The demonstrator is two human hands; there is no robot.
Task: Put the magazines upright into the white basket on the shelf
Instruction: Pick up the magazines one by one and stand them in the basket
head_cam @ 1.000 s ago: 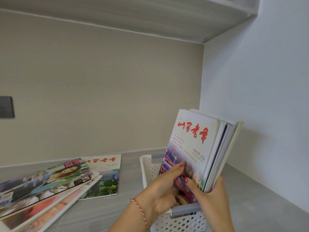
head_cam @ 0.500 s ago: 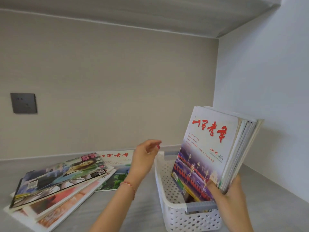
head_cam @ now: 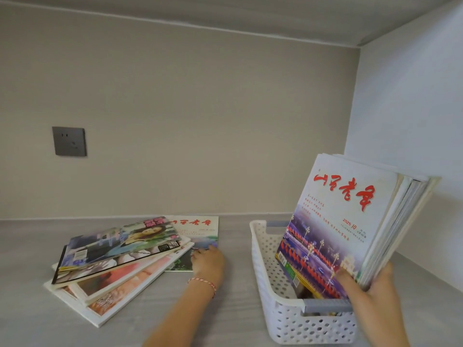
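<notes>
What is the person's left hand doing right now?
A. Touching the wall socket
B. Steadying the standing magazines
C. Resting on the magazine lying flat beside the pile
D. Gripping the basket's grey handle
C: the left hand lies on the flat magazine by the fanned pile, while the right hand holds the upright magazines in the white basket.

From my feed I look into a shelf recess. The back wall (head_cam: 200,121) is a plain beige panel with faint horizontal grain. A dark grey socket plate (head_cam: 69,141) sits on it at the left, with small slots showing. The right side wall (head_cam: 411,108) is white and meets the back wall in a straight corner. The shelf surface (head_cam: 32,246) is pale grey with a wood-like streak. A grey board (head_cam: 225,11) closes the top. Light is soft and even.
</notes>
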